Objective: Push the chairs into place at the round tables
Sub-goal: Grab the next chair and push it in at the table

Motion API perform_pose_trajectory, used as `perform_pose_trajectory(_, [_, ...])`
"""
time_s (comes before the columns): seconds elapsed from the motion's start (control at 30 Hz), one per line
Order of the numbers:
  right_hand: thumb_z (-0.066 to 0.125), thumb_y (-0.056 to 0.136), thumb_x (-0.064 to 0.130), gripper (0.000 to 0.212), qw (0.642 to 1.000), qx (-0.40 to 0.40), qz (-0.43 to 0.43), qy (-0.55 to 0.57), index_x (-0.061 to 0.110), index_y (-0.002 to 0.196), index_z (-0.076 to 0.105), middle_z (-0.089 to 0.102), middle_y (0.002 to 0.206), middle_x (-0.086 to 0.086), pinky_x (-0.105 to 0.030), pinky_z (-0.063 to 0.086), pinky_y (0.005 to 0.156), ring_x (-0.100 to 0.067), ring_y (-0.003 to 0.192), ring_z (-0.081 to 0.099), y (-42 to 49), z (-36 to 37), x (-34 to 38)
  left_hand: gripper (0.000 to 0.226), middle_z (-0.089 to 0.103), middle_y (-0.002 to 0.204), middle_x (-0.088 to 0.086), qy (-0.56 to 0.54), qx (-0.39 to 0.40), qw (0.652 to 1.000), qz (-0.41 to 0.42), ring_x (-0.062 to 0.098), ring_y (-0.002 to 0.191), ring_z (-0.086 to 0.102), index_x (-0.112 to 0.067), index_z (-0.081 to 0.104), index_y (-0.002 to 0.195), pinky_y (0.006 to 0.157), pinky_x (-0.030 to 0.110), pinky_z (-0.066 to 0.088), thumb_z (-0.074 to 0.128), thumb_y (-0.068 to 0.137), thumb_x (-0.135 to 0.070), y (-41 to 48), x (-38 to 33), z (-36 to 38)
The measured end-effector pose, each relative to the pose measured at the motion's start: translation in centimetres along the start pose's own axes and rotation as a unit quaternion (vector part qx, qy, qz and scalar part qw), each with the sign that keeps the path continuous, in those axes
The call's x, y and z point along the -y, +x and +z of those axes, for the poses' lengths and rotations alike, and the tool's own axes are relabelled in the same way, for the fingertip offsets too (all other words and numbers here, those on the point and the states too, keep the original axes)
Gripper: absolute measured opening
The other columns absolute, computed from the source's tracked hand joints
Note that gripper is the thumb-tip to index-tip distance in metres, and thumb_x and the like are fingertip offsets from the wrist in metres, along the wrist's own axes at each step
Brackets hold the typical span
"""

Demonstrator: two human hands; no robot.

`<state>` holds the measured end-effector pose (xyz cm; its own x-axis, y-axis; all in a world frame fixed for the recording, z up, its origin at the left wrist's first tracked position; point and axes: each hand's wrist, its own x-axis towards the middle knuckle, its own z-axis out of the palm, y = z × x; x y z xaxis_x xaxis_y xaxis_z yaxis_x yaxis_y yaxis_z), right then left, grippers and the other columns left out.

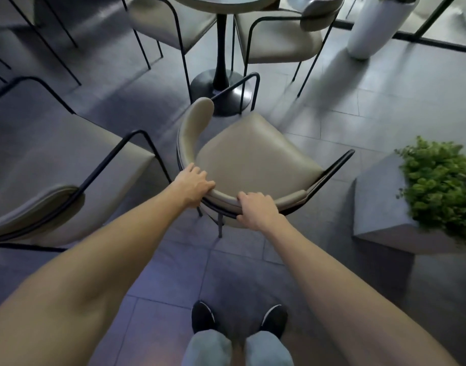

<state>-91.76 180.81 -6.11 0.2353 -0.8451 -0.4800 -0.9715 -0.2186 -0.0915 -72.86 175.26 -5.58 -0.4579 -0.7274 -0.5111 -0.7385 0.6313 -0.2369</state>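
chair [253, 151]: the one I hold stands on the floor just short of the table's base, seat empty, swung so that its open front faces away and to my right, not squarely at the table.
backrest [189, 143]: curved, wrapping the near and left side of the seat; the near stretch of it runs crosswise in front of me.
left hand [195, 184]: closed over the top of the backrest at its left bend, fingers curled onto the inner face.
right hand [255, 207]: gripping the backrest's near edge, thumb under and fingers on top, a little nearer to me than the left.
table [221, 2]: round surface on a single black post, straight ahead beyond the chair; only its near rim shows at the top of the view.
base [208, 83]: dark disc on the floor, just past the chair's far armrest loop, apart from the seat.
line of push: from my hands the table lies ahead and slightly left, so I judge the chair needs a turn to the left as it goes in, the right hand driving more than the left.
other chairs: two already sit at the far sides of the table; one more [76, 165] stands left of my chair, close to its backrest.
planter [421, 196]: grey box with a green bush, right of the chair, well clear of the path.
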Motion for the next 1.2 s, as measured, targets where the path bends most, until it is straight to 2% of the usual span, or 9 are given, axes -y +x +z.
perform_pose_trajectory(0.07, [0.053, 0.091, 0.016, 0.029, 1.0, -0.016, -0.002, -0.002, 0.015, 0.119, 0.049, 0.064, 0.119, -0.01, -0.044, 0.043, 0.089, -0.036, 0.114, 0.058, 0.2, 1.0, -0.1, 0.046, 0.054, 0.12, 0.01, 0.011, -0.036, 0.999, 0.003, 0.031, 0.117, 0.048, -0.028, 0.048, 0.129, 0.11, 0.041, 0.028, 0.058, 0.084, -0.032, 0.3, 0.7, 1.4])
perform_pose_trajectory(0.13, [0.051, 0.088, 0.009, 0.035, 1.0, -0.019, -0.004, 0.005, 0.018, 0.121, 0.046, 0.065, 0.117, -0.009, -0.044, 0.041, 0.087, -0.036, 0.111, 0.058, 0.4, 1.7, -0.2, 0.038, 0.056, 0.116, 0.01, -0.002, -0.082, 0.997, 0.001, 0.032, 0.115, 0.048, -0.028, 0.05, 0.124, 0.111, 0.041, 0.026, 0.055, 0.086, -0.032, 0.6, 0.9, 2.5])
perform_pose_trajectory(0.37, [0.059, 0.08, 0.007, 0.043, 1.0, -0.014, 0.0, 0.024, 0.022, 0.118, 0.045, 0.062, 0.118, -0.005, -0.049, 0.033, 0.094, -0.035, 0.11, 0.054, 0.7, 2.2, -0.3, 0.023, 0.058, 0.106, 0.012, -0.031, -0.149, 0.988, -0.015, 0.033, 0.107, 0.052, -0.021, 0.057, 0.112, 0.105, 0.038, 0.031, 0.055, 0.089, -0.018, 0.5, 0.8, 3.7])
perform_pose_trajectory(0.5, [0.058, 0.076, 0.004, 0.046, 0.999, -0.023, -0.002, 0.029, 0.024, 0.115, 0.047, 0.063, 0.115, -0.004, -0.048, 0.032, 0.092, -0.033, 0.109, 0.053, 1.0, 2.1, -0.5, 0.021, 0.058, 0.104, 0.011, -0.05, -0.147, 0.988, -0.024, 0.031, 0.105, 0.051, -0.021, 0.057, 0.111, 0.102, 0.037, 0.035, 0.056, 0.09, -0.017, 0.6, 0.8, 4.0])
perform_pose_trajectory(0.7, [0.053, 0.072, -0.001, 0.046, 0.999, -0.045, -0.012, 0.006, 0.024, 0.111, 0.051, 0.065, 0.111, -0.001, -0.043, 0.033, 0.087, -0.032, 0.104, 0.055, 2.1, 1.6, -2.2, 0.02, 0.058, 0.106, 0.01, -0.078, -0.147, 0.985, -0.044, 0.031, 0.104, 0.05, -0.021, 0.057, 0.112, 0.1, 0.037, 0.034, 0.052, 0.094, -0.028, 1.2, 0.2, 3.9])
perform_pose_trajectory(0.97, [0.05, 0.078, 0.001, 0.053, 0.997, -0.058, -0.039, -0.043, 0.03, 0.122, 0.055, 0.066, 0.12, 0.003, -0.04, 0.034, 0.093, -0.028, 0.108, 0.057, 5.2, -0.4, -4.2, 0.046, 0.061, 0.111, 0.009, -0.073, -0.132, 0.987, -0.047, 0.03, 0.106, 0.052, -0.019, 0.059, 0.114, 0.096, 0.039, 0.038, 0.055, 0.089, -0.058, 3.0, 1.9, 3.1])
perform_pose_trajectory(1.2, [0.048, 0.082, 0.001, 0.055, 0.992, -0.074, -0.073, -0.071, 0.032, 0.127, 0.056, 0.067, 0.121, 0.004, -0.038, 0.033, 0.094, -0.028, 0.108, 0.057, 9.3, -2.9, -6.7, 0.052, 0.063, 0.109, 0.007, -0.085, -0.111, 0.988, -0.066, 0.028, 0.103, 0.052, -0.019, 0.066, 0.109, 0.093, 0.039, 0.039, 0.053, 0.087, -0.063, 6.1, 3.7, 1.3])
